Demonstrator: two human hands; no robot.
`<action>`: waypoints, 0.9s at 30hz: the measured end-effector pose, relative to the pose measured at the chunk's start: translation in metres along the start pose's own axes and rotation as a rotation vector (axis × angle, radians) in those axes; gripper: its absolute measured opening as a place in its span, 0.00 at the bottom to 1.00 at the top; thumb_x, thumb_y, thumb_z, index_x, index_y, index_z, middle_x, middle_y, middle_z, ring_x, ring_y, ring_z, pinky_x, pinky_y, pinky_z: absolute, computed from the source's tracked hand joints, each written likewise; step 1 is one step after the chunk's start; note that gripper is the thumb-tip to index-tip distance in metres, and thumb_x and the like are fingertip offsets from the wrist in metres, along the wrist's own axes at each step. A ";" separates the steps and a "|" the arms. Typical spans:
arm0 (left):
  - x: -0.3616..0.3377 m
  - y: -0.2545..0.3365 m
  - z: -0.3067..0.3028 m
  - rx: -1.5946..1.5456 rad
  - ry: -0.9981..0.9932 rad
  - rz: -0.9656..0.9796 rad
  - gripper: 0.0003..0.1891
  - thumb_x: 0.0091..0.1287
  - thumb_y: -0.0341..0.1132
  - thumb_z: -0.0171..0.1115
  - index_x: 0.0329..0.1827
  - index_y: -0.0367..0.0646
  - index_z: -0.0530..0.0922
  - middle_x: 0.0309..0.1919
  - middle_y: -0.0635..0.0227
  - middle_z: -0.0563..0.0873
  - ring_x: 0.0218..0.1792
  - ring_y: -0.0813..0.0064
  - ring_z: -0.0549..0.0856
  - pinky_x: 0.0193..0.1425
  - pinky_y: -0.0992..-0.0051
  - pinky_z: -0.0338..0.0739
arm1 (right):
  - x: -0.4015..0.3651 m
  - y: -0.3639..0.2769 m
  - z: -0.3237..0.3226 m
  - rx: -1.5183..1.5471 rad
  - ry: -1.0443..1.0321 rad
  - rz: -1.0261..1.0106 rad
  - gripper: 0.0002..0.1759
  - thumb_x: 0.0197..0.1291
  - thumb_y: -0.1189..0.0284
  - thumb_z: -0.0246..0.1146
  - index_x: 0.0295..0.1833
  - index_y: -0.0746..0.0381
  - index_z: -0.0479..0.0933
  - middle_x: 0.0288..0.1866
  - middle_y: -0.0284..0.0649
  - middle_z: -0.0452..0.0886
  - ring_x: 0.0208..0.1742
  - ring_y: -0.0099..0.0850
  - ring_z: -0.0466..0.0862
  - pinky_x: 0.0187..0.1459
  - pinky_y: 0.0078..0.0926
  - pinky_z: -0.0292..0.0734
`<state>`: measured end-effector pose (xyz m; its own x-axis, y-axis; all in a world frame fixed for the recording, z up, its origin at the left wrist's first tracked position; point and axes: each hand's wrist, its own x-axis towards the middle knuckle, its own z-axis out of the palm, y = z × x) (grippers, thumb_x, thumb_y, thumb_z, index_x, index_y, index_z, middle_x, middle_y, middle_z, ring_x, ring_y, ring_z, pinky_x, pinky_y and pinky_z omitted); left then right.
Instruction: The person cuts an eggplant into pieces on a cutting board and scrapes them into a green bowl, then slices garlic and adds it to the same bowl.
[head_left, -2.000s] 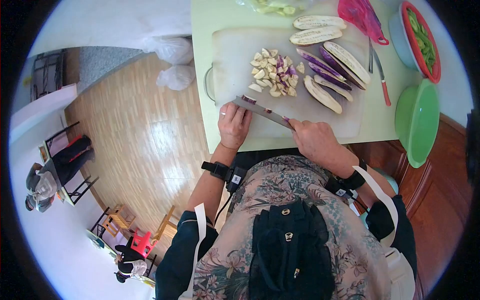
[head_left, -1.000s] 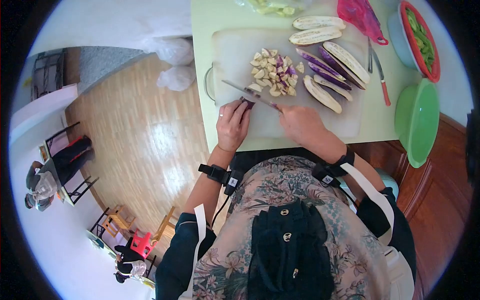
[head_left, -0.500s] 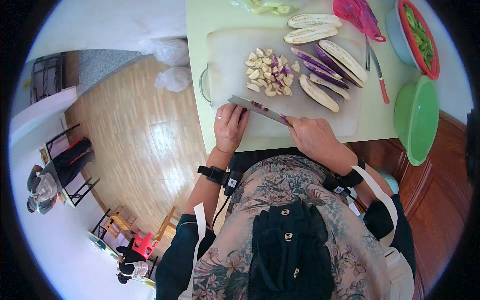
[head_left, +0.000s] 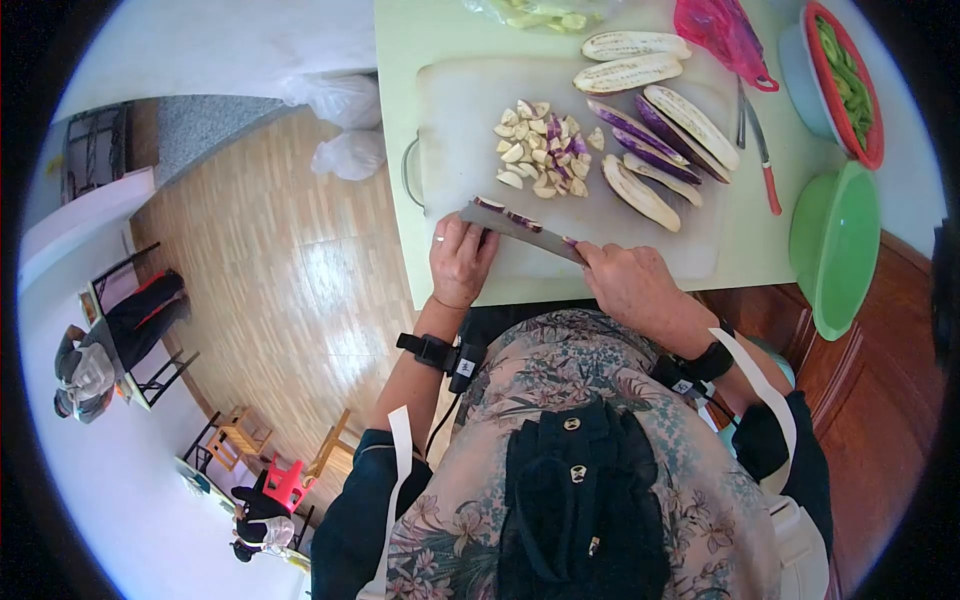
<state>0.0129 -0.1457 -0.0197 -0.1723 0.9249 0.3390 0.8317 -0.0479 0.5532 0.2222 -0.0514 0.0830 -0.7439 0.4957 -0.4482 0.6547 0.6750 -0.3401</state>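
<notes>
My right hand [head_left: 632, 285] is closed around the handle end of a kitchen knife [head_left: 535, 236]. The broad blade slants up-left over the white cutting board [head_left: 450, 115], and its tip end lies at the fingers of my left hand [head_left: 460, 265]. Those fingers are bent round a dark purple eggplant piece [head_left: 488, 238], mostly hidden by blade and fingers. Purple-edged slices [head_left: 522, 221] sit along the blade's far side. Farther up the board is a heap of chopped eggplant [head_left: 545, 150]. Right of it lie several long eggplant lengths [head_left: 640, 192], some with the pale cut face up.
A second knife [head_left: 768, 175] with a red handle lies on the table's right. Nearby stand a green basin [head_left: 830, 250] and a red basket [head_left: 877, 130] of green vegetables. A pink plastic bag [head_left: 715, 35] is at the back. Two people [head_left: 95, 360] are far left.
The blade's tip end has come slightly nearer me, and another purple-edged slice now shows beside it. My left hand stays on the eggplant piece. The whole view has shifted a little.
</notes>
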 end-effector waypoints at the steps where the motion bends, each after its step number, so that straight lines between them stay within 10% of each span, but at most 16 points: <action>1: 0.000 0.000 0.000 0.000 -0.001 0.000 0.16 0.46 0.22 0.70 0.41 0.34 0.80 0.41 0.58 0.80 0.41 0.57 0.80 0.43 0.65 0.78 | 0.000 0.000 0.000 -0.001 -0.003 -0.005 0.16 0.62 0.69 0.57 0.52 0.65 0.76 0.27 0.46 0.81 0.26 0.43 0.82 0.29 0.39 0.77; 18: -0.001 -0.003 0.003 -0.007 0.049 -0.005 0.17 0.46 0.24 0.73 0.41 0.36 0.81 0.39 0.60 0.80 0.40 0.61 0.80 0.44 0.67 0.78 | 0.052 -0.012 0.012 0.150 0.060 -0.106 0.15 0.57 0.76 0.52 0.47 0.73 0.75 0.27 0.53 0.81 0.29 0.46 0.84 0.30 0.43 0.79; 27: 0.010 0.004 0.005 -0.078 0.107 0.014 0.17 0.48 0.24 0.72 0.42 0.36 0.80 0.41 0.60 0.80 0.39 0.61 0.80 0.44 0.67 0.77 | 0.048 -0.002 0.009 0.252 0.015 0.173 0.14 0.61 0.68 0.55 0.45 0.63 0.80 0.28 0.52 0.81 0.30 0.50 0.82 0.34 0.47 0.77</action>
<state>0.0171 -0.1345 -0.0184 -0.2199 0.8786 0.4240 0.7913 -0.0936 0.6043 0.1870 -0.0338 0.0546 -0.6192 0.6008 -0.5056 0.7830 0.4242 -0.4549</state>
